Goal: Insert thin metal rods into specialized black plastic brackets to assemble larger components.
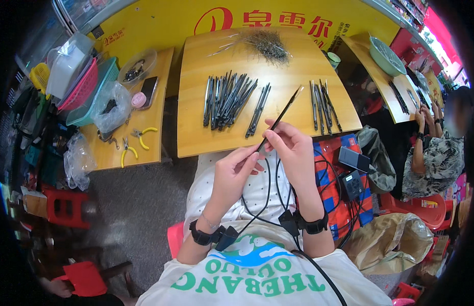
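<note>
Both my hands hold one slim black stick (284, 113) with a pale tip, tilted up and away to the right over the table's near edge. My left hand (236, 171) pinches its lower end. Higher up, the thumb and fingers of my right hand (290, 145) close round its shaft. Beyond them on the wooden table (196, 143) lie similar sticks: a large heap (227, 102) at left, a small group (258, 109) in the middle and a spread row (324, 107) at right. The exact kind of stick is unclear.
A tangle of thin wiry pieces (270, 46) lies at the table's far edge. On the left side table are yellow-handled pliers (129, 152), a phone (149, 91) and stacked baskets (84, 86). Black cables (267, 204) hang below my hands. A co-worker (436, 158) sits at right.
</note>
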The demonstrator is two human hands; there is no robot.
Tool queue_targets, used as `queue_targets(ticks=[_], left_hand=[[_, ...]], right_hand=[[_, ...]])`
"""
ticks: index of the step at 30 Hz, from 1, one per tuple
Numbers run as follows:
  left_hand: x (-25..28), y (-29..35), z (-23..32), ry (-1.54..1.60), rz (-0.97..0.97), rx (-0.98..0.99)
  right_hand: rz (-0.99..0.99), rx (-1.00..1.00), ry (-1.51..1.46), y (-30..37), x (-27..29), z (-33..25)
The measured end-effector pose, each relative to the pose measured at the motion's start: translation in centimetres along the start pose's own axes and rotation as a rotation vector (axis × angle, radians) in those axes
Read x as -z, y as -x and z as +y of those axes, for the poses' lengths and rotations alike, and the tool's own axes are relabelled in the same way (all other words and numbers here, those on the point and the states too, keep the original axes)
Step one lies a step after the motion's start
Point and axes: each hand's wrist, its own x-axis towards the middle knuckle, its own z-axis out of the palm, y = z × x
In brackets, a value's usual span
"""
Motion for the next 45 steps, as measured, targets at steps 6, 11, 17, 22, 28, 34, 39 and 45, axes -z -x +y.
queue_targets(ticks=[6, 11, 17, 22, 28, 34, 39, 45], left_hand=[[0.5, -0.8, -0.6, -0.154, -0.104, -0.006], [1.9, -0.9, -0.5, -0.121, -0.090, 0.025], [2.4, -1.5, -1.0, -0.119, -0.115, 0.006], [5.3, -2.0, -1.6, -0.156, 0.018, 0.012], [15.5, -9.2, -0.2, -0.413, 0.523, -0.212], [27.9, -20.6, -5.4, -1.276, 0.559, 0.134], [31.4, -26.6, -7.6, -1.430, 0.646, 0.129], [32.1, -28.3, -6.5, -1.605, 0.674, 0.380]], right_hand=[[0.331, 0.216, 0.354, -5.4, 5.8, -1.3], [0.515, 0.259, 0.632, -11.4, 15.4, 2.4], [0.754, 0.257, 1.160, -14.1, 21.1, 9.3], [0.754, 0.144, 1.117, -13.5, 17.2, 8.3], [0.736, 0.139, 1.171, -13.6, 18.0, 10.4], [0.650, 0.144, 1.151, -13.3, 15.6, 9.8], [0.617, 0.163, 1.089, -11.9, 13.2, 8.6], [0.633, 0.177, 1.113, -11.0, 9.8, 5.5]])
